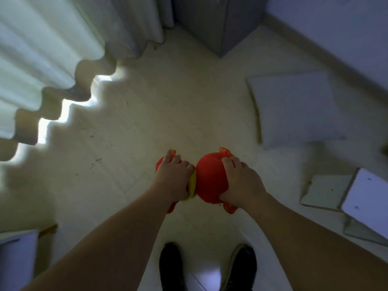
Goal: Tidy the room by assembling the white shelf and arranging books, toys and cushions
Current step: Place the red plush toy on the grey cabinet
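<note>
A red plush toy point(209, 181) with a yellow band round its middle is held above the pale floor, in front of me. My left hand point(174, 178) grips its smaller left part, fingers curled over the top. My right hand point(241, 183) grips the bigger round right part, thumb underneath. A pale cushion point(294, 110) lies on the floor to the right. White shelf boards point(365, 204) lie at the right edge, one overlapping another.
Pale curtains point(52, 49) hang along the left with bright light under their hem. A grey cabinet point(220, 24) stands at the back. A white box-like object point(16, 259) sits at the lower left. My black shoes point(207, 267) are at the bottom.
</note>
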Available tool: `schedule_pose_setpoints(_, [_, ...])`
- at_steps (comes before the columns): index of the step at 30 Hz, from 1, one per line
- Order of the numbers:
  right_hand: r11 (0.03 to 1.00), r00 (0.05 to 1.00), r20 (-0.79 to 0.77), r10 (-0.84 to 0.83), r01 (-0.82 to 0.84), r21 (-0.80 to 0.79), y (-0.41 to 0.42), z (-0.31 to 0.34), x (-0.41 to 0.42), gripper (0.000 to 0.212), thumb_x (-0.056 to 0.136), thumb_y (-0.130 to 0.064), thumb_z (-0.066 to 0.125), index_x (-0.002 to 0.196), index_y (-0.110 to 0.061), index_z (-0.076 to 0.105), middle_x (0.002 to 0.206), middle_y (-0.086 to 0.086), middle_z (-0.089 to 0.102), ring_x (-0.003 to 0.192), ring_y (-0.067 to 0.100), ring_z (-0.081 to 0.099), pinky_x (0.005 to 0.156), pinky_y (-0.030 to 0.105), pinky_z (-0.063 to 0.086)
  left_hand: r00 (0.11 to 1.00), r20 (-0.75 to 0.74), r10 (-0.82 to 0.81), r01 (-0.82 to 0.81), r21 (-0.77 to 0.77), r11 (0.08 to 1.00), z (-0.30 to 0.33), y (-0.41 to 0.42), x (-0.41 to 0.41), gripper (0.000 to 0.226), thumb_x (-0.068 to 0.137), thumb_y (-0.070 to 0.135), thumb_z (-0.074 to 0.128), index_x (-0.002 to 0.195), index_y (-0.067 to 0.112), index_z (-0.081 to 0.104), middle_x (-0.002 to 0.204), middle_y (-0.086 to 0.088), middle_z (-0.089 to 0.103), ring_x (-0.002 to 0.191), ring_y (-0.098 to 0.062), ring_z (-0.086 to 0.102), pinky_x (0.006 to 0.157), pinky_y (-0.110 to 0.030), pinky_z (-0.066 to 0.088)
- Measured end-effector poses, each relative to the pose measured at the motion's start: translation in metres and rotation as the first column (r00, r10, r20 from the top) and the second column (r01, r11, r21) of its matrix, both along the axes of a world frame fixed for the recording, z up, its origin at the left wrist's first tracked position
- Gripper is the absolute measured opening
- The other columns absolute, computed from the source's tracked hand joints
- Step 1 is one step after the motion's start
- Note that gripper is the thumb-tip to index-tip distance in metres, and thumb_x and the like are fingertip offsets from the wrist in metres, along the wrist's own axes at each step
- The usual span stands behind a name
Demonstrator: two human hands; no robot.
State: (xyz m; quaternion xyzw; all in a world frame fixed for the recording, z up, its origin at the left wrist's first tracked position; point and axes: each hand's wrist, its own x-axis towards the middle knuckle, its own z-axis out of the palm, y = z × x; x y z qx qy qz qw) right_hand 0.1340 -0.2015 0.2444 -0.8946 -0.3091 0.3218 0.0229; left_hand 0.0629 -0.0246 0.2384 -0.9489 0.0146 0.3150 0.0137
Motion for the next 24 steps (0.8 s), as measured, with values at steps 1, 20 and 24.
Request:
schedule_pose_setpoints(1, [1.000,1.000,0.022,-0.016,0.015,0.023,-0.005,0.044,0.011,0.102,0.065,-0.047,0.074,0.145,-0.017,0.017,0.144,0.008,0.032,0.119,0.027,0.047,0.093,0.038,0.046,0.999,0.035,0.006,-0.006,-0.003,1.000,0.043,-0.004,0.010,0.065,0.077,0.052,0.059,0.133,0.022,0.047,0.135,0.001,0.053,0.136,-0.029,0.036,0.119,-0.053,0.006])
schedule_pose_setpoints(20, [0.969,0.942,0.337,-0.014,-0.070,0.235,-0.095,0.513,0.064,0.105,0.065,-0.048,0.076,0.146,-0.017,0.017,0.144,0.006,0.031,0.124,0.027,0.043,0.096,0.040,0.043,0.899,0.438,-0.006,-0.027,0.069,0.997,0.510,-0.078,0.053,0.067,0.074,0.051,0.064,0.132,0.025,0.048,0.134,0.003,0.054,0.129,-0.023,0.040,0.118,-0.040,0.019])
schedule_pose_setpoints(24, [0.967,0.938,0.346,-0.003,-0.086,0.241,-0.080,0.527,0.077,0.106,0.064,-0.048,0.076,0.146,-0.017,0.017,0.143,0.007,0.033,0.122,0.028,0.045,0.097,0.039,0.043,0.898,0.439,-0.019,-0.022,0.089,0.996,0.527,-0.062,0.066,0.066,0.071,0.051,0.065,0.130,0.025,0.049,0.131,0.004,0.055,0.129,-0.023,0.040,0.118,-0.041,0.019])
